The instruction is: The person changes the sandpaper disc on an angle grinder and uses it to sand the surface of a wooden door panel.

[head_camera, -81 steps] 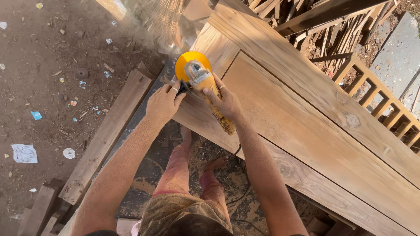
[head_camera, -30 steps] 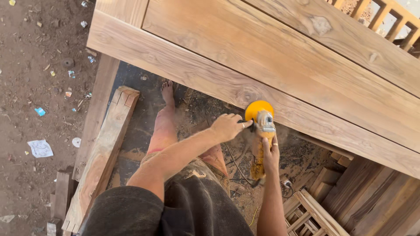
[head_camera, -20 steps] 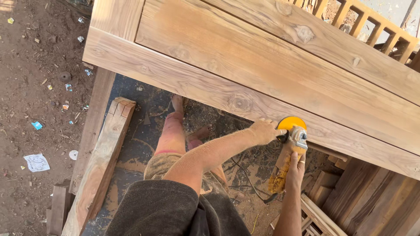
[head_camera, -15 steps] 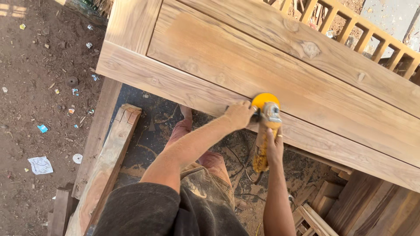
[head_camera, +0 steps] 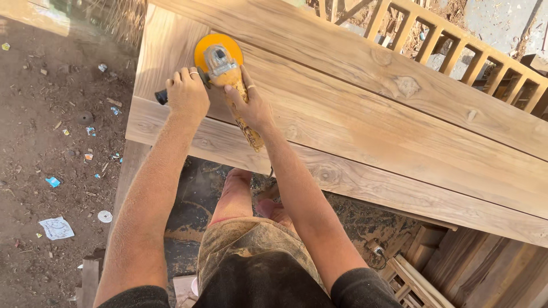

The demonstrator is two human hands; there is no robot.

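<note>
Your left hand [head_camera: 187, 91] is gripping the side handle and your right hand [head_camera: 248, 105] is clasping the body of the angle grinder [head_camera: 225, 68]. Its yellow disc is sanding the wooden door panel [head_camera: 365, 131] near the far-left corner. Sanding pass underway; next move calls for level, even pressure.

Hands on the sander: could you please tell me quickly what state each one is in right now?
Left hand: closed on the black side handle of the yellow sander.
Right hand: closed around the sander's body.

White printed wrapper [head_camera: 55, 227] lies on dirt ground [head_camera: 34, 142].
</note>
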